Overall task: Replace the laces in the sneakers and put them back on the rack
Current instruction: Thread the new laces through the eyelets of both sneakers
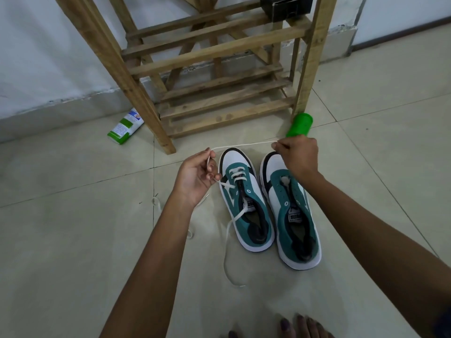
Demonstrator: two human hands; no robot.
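Two teal, white and navy sneakers stand side by side on the tiled floor, toes toward the rack. The left sneaker (pixel 246 203) has a white lace (pixel 240 144) threaded through its front eyelets. The right sneaker (pixel 291 215) shows no lace. My left hand (pixel 197 174) pinches the lace beside the left sneaker's toe. My right hand (pixel 299 154) pinches the lace's far end above the right sneaker's toe, so the lace stretches between both hands. The lace's other end trails loose across the floor by the left sneaker.
A wooden slatted rack (pixel 214 69) stands just behind the sneakers, with a black box (pixel 285 7) on an upper shelf. A green cylinder (pixel 299 125) lies by the rack's right leg. A green-and-white packet (pixel 125 126) lies at the left leg. Toes (pixel 302 328) show at the bottom edge.
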